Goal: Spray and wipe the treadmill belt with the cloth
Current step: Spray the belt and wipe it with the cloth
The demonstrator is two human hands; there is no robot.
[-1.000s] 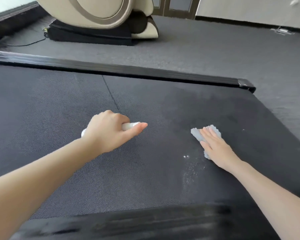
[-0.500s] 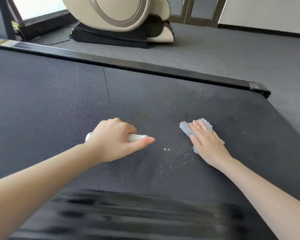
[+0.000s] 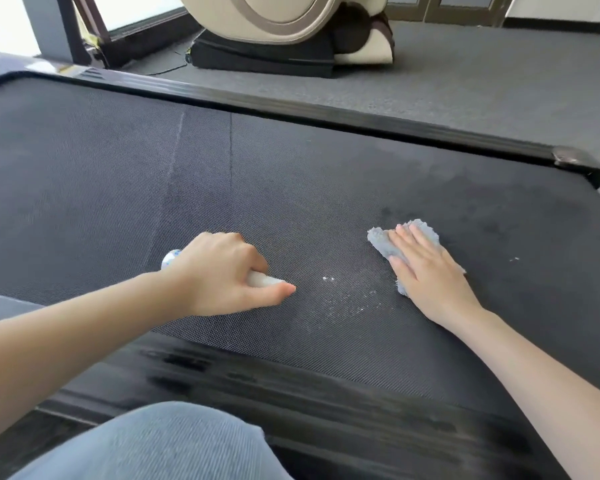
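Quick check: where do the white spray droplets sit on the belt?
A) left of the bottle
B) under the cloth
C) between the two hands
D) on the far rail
C: the droplets speckle the belt between the left hand gripping the bottle and the right hand flat on the cloth.

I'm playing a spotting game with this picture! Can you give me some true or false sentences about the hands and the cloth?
1. The right hand presses flat on the grey cloth. True.
2. The left hand holds nothing. False: it grips a small white spray bottle.
3. White droplets lie on the treadmill belt between the two hands. True.
4. The cloth hangs in the air. False: it lies on the treadmill belt under the right hand.
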